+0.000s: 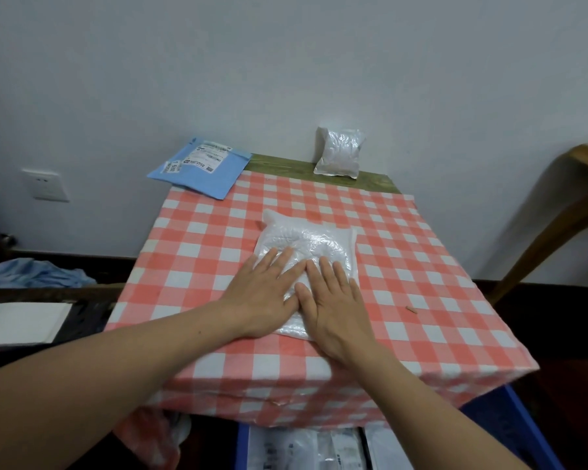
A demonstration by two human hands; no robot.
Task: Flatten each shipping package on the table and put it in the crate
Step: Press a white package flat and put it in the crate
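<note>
Red-and-white checked cloth covers most of the bench, whose green-stained wooden top shows only as a strip along the far edge, against a plain pale wall.

Near the middle of the cloth lies a white crinkled plastic shipping package, roughly square. Both hands rest on its near half, palms down, fingers straight and held close together – nothing is gripped. The left hand covers the near-left part with its fingers slanting toward the centre. The right hand covers the near-right part, fingers pointing away from the person. The two thumbs lie side by side, touching or almost so. Beyond the fingertips the package is still puffed and wrinkled, its glossy film catching the light; no label shows on its upper face.

At the far-left corner a flat light-blue mailer overhangs the bench edge. It carries white printed labels with barcodes, the print too small to read. At the far edge a small silvery-white padded pouch stands upright, leaning on the wall. A tiny brown scrap lies on the cloth to the right.

Below the near edge a blue plastic crate sits on the floor, holding white packages with dark print. Left of the bench are crumpled blue fabric and a white wall socket – at right, a wooden frame.
</note>
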